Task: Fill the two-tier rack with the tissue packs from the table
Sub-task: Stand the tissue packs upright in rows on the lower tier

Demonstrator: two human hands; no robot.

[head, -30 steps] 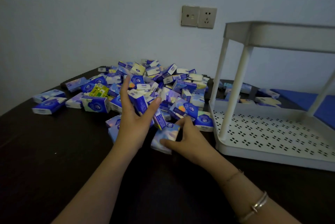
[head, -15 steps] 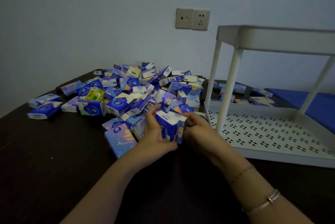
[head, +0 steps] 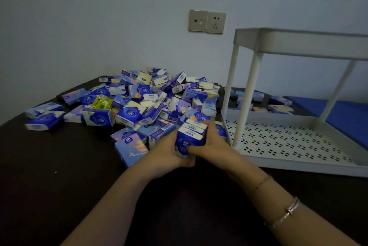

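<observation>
Left hand (head: 167,152) and right hand (head: 211,146) clamped small stack of tissue packs (head: 190,136) at desk (head: 59,186) pile edge, beside empty rack (head: 298,146). Loose squeeze could spill stack before reaching tier.

Blue tissue packs (head: 139,104) heaped on table, white two-tier rack (head: 294,142) beside, shelves bare

the rack (head: 298,146) is cut off at the right edge, and its top tier's inside cannot be seen. the left hand (head: 167,152) and right hand (head: 211,146) cover the sides of the held packs (head: 190,132), so their count is unclear. packs (head: 278,106) behind the rack are blurred. print on the pile (head: 151,98) is mostly unreadable.
</observation>
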